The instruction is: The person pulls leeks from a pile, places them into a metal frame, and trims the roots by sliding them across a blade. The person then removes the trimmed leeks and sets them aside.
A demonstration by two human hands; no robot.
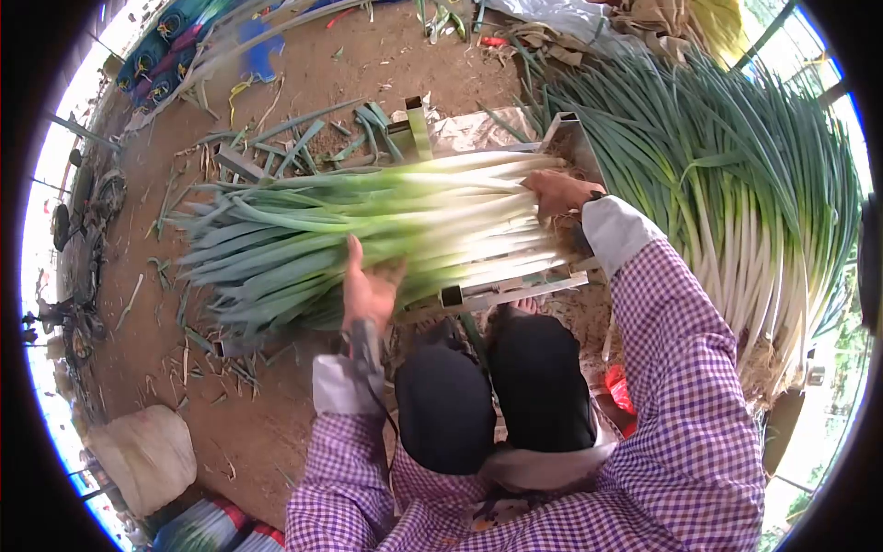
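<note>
A wide layer of green onions lies across a low metal frame in front of my knees, leaves to the left and white ends to the right. My left hand is open against the near side of the leaves, thumb up, its fingertips partly hidden and blurred. At the white root ends, my right hand has its fingers curled on the upper stalks. The metal frame shows at the near edge and at an upright end plate beside the right hand.
A large heap of green onions lies at the right. Cut leaf scraps litter the dirt floor. A pale sack sits at lower left, bundled goods at upper left, and a red plastic piece near my right knee.
</note>
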